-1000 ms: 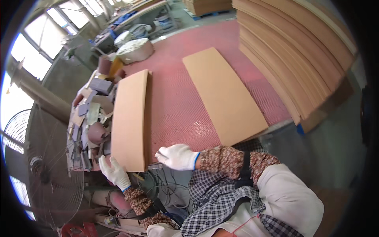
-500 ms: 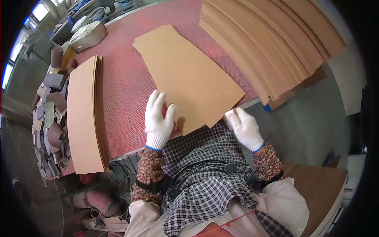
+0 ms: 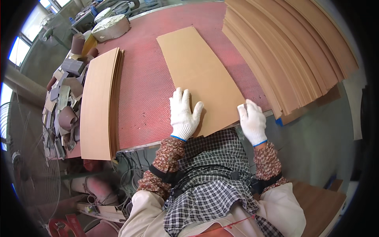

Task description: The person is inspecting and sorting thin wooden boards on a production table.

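A thin tan board [image 3: 203, 75] lies on the red mesh-topped table, slanting away from me, with the corner of another sheet just showing beneath its near edge. My left hand [image 3: 183, 112], in a white knit glove, rests flat with fingers stretched over the board's left edge. At the near right corner is my right hand [image 3: 253, 123], gloved alike, its fingers curled in. Something small and pale shows at its fingertips, too little to name.
Left of the board stands a stack of thin boards [image 3: 98, 106]. A taller pile of curved-looking boards [image 3: 292, 59] fills the right. Sanding blocks and scraps [image 3: 68, 98] heap at the far left, near a round pale block [image 3: 110, 28]. A fan guard [image 3: 33, 166] is lower left.
The fanned sheets now lie nearly squared up on each other. My left hand has come down onto the left edge, and my right hand sits against the right corner. The view has shifted.
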`<state>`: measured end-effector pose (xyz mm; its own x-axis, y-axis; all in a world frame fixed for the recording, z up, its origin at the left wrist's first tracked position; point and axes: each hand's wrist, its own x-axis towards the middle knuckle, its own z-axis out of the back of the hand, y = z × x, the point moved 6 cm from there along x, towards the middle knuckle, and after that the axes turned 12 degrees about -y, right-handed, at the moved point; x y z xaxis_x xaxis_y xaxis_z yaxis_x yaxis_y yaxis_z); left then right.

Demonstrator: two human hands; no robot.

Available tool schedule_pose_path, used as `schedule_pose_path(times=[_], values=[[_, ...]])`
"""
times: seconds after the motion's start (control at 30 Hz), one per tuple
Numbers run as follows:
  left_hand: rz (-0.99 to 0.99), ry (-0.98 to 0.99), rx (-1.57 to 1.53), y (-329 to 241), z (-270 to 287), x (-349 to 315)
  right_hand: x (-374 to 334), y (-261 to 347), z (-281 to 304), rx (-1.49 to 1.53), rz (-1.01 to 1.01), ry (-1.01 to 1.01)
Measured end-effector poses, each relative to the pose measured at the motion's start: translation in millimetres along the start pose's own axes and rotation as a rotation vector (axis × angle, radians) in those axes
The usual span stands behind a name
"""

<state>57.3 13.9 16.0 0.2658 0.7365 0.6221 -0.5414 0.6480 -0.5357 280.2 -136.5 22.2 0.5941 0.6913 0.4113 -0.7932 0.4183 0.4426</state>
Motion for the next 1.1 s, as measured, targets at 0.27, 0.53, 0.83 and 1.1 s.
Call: schedule_pose_path(times=[0.27, 0.53, 0.83, 1.1], values=[[0.035, 0.054, -0.016, -0.4, 1.4, 4.8, -10.8, 21.9, 2.4, 0.190, 0.080, 0.026], [0.009, -0.017, 0.270, 18.6, -6.7, -1.8, -13.1, 12.8, 10.8, 0.022, 0.060, 0.096], [0.074, 0.084, 0.180, 28.9, -10.7, 3.4, -24.1, 18.7, -5.2, -0.089, 0.234, 0.108], [-0.050, 0.014, 0.180, -23.4, 17.1, 6.5, -22.2, 18.3, 27.4, -0.140, 0.301, 0.097]])
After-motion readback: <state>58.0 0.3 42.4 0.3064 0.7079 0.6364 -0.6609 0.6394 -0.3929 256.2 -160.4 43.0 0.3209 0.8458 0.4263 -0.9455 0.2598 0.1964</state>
